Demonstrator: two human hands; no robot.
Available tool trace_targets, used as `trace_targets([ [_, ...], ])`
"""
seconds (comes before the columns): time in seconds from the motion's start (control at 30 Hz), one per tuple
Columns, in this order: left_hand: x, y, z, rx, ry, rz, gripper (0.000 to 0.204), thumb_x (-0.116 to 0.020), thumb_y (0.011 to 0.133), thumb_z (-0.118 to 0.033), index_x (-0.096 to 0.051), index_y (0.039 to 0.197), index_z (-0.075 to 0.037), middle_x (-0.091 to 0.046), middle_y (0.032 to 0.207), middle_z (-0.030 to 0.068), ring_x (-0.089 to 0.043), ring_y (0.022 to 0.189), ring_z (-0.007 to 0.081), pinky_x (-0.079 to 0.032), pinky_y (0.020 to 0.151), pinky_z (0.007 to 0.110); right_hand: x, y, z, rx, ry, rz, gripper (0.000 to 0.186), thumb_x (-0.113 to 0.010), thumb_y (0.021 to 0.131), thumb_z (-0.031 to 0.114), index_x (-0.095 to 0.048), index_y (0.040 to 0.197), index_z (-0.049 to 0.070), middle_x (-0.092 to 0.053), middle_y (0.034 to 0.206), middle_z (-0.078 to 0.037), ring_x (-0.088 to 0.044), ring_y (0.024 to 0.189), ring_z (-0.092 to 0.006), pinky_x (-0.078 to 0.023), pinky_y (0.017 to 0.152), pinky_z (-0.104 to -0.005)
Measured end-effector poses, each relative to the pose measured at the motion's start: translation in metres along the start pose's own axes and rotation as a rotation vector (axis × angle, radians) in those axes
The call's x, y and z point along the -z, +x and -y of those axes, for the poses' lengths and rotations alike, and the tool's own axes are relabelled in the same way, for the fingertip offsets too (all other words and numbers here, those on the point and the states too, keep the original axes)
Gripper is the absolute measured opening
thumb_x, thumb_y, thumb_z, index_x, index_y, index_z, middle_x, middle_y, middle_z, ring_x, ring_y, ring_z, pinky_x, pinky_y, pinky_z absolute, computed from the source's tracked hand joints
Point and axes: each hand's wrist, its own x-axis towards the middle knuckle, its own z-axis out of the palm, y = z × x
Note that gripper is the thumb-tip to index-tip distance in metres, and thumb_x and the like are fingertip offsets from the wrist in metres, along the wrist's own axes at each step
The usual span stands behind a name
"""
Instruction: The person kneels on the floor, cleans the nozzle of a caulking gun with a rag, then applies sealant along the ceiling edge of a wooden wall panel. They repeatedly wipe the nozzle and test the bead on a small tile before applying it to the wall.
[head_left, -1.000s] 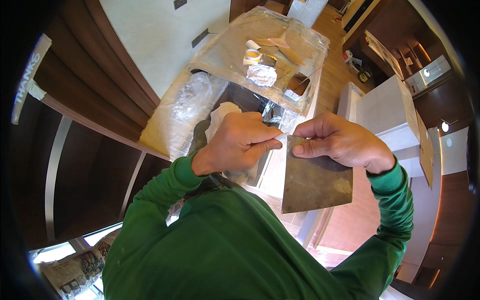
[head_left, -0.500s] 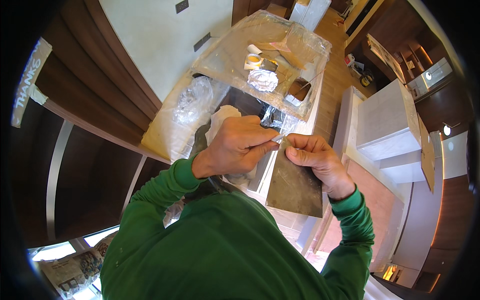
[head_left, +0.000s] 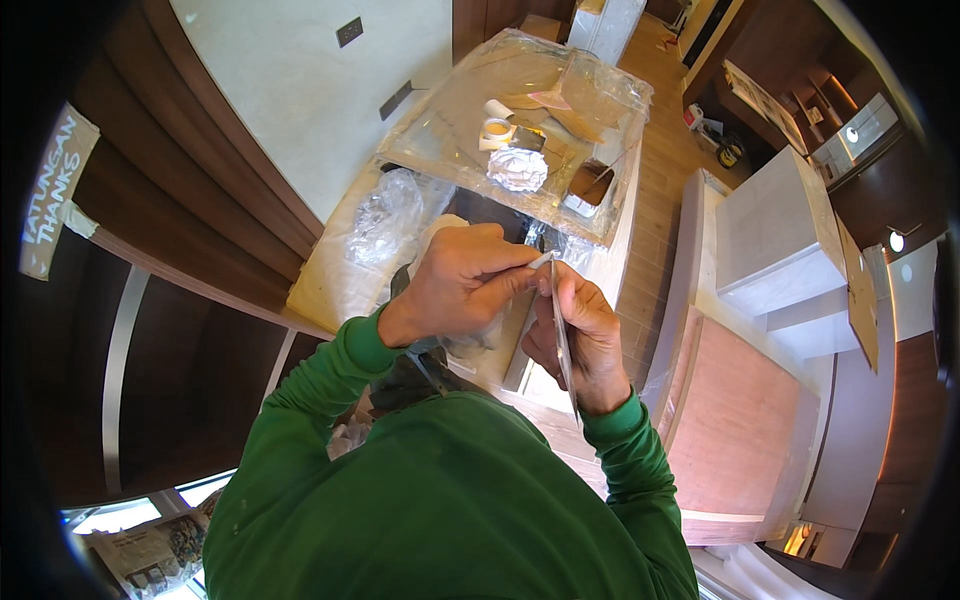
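- Right hand (head_left: 590, 325): closed on a thin flat sheet (head_left: 563, 345). Thumb and fingers sit on either side of its upper part.
- Sheet is between the hands, nearly edge-on to us, so faces and full outline are mostly hidden. Looks like metal, greyish with a sheen; long edge looks slightly bowed, but we can't separate that from lens bend.
- Left hand (head_left: 455, 285): thumb and forefinger pinched tight on a small white piece (head_left: 541, 260) at the sheet's top end. Most of it is covered by the fingers; we can't tell its material, nor whether it touches the sheet.
- Remaining left fingers are curled under, tips out of our sight.
- Just behind the left hand: pale material (head_left: 450, 221), mostly blocked; we can't make out what it is.
- Beyond the grip: surface wrapped in clear plastic film (head_left: 450, 130), wrinkled, glossy with glare.
- On that surface, ahead of the grip: crumpled white wad (head_left: 517, 170), rough and creased; round tape roll (head_left: 496, 130) close behind it; open-topped container (head_left: 588, 190), squarish, brown inside, contents unclear to us.
- Ahead and left of the grip: bunched clear plastic (head_left: 388, 213), shiny, shapeless.
- Right of the grip, well apart: flat pinkish board (head_left: 735, 420), smooth, wood-like.
- Nearer the body than the grip: green sleeves (head_left: 625, 455), soft folded fabric; forearms fully covered.
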Motion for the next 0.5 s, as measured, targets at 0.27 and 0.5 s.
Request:
trace_targets([
  [0.27, 0.000, -0.002, 0.000, 0.110, -0.131, 0.052, 0.018, -0.080, 0.082, -0.011, -0.074, 0.095, 0.000, -0.064, 0.070, 0.0079, -0.054, 0.059, 0.0214, -0.038, 0.056, 0.034, -0.008, -0.012, 0.024, 0.246, 0.003, -0.388, 0.028, -0.065, 0.097, 0.032, -0.056, 0.105, 0.007, -0.053, 0.066, 0.001, -0.043, 0.042, -0.0115, -0.037, 0.041, -0.0242],
  [0.5, 0.006, 0.000, 0.004, 0.097, -0.147, 0.053, 0.016, -0.078, 0.081, -0.006, -0.075, 0.095, -0.001, -0.062, 0.066, 0.0083, -0.058, 0.055, 0.0190, -0.042, 0.051, 0.032, -0.018, -0.025, 0.043, 0.534, -0.521, -0.530, 0.030, -0.069, 0.090, 0.000, -0.059, 0.118, -0.002, -0.070, 0.105, -0.009, -0.064, 0.093, -0.0129, -0.049, 0.088, -0.0272],
])
